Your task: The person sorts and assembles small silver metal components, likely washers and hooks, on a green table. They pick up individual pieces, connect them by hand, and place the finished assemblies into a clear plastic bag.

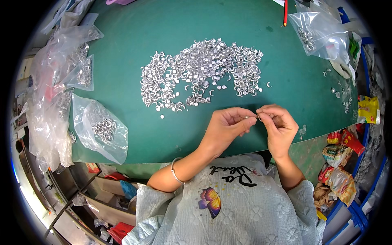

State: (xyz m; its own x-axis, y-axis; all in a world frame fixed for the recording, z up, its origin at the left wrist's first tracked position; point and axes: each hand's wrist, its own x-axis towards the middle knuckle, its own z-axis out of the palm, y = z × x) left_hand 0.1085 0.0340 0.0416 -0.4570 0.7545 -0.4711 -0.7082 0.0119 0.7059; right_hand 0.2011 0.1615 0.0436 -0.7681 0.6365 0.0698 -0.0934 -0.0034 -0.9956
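Observation:
Near the table's front edge my left hand [228,125] and my right hand [280,127] meet, fingertips almost touching. Both are closed in a pinch. A small silver metal piece [259,118] shows between the fingertips; its exact shape is mostly hidden by the fingers. Beyond my hands, a broad pile of small silver metal pieces [200,65] lies spread over the green table. Some are crescent-shaped, others round and flat-faced. A few lie loose at the pile's edge, such as one round piece [162,116] at the near left and a crescent [268,85] at the right.
Clear plastic bags of metal parts [53,90] crowd the table's left side, and another bag [100,126] lies nearer. At the far right are a bag with rings [322,36] and a red pen [285,14]. Scattered bits [346,96] lie near the right edge.

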